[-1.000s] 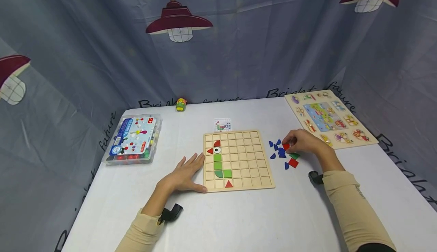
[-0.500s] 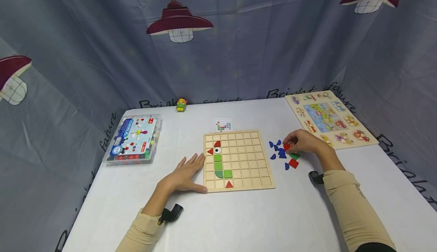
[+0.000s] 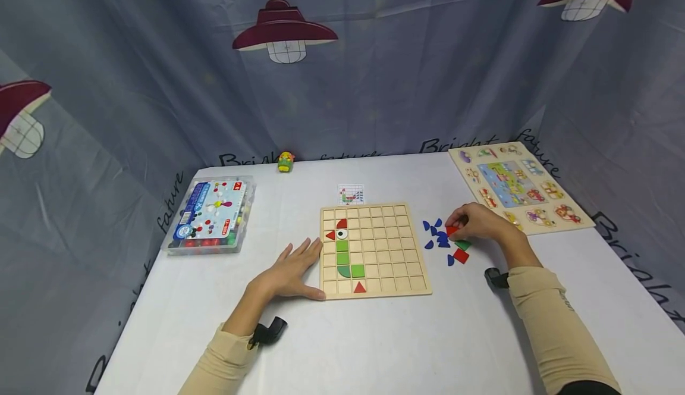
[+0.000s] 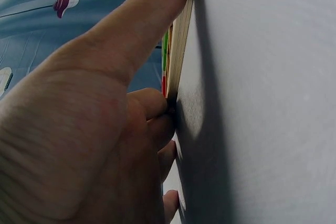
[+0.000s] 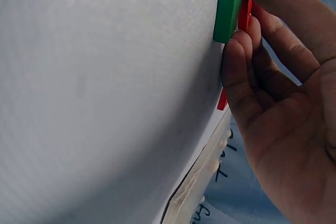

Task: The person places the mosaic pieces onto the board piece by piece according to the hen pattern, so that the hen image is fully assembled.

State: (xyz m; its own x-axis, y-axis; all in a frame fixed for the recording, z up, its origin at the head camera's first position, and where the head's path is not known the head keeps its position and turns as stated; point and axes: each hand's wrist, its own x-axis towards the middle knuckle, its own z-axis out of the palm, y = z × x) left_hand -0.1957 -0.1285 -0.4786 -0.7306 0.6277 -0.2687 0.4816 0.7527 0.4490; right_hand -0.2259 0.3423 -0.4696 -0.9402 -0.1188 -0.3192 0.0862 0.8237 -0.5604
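A wooden grid board [image 3: 385,243] lies flat on the white table with red and green pieces and a round eye piece in its left columns. My left hand [image 3: 291,273], fingers spread, rests at the board's left edge; its thumb touches the lower left corner. To the board's right, my right hand [image 3: 476,222] pinches a red piece [image 3: 452,230] between thumb and fingers, low among the loose pieces. That red piece [image 5: 244,13] is partly hidden by fingers in the right wrist view. A green piece [image 3: 462,244] and a red square [image 3: 461,256] lie just below the hand.
Several blue pieces [image 3: 442,240] lie between board and right hand. A small pattern card [image 3: 351,194] sits behind the board. A clear plastic case [image 3: 211,216] is at left, a toy figure [image 3: 286,162] at the back, and a picture puzzle board [image 3: 516,184] at back right.
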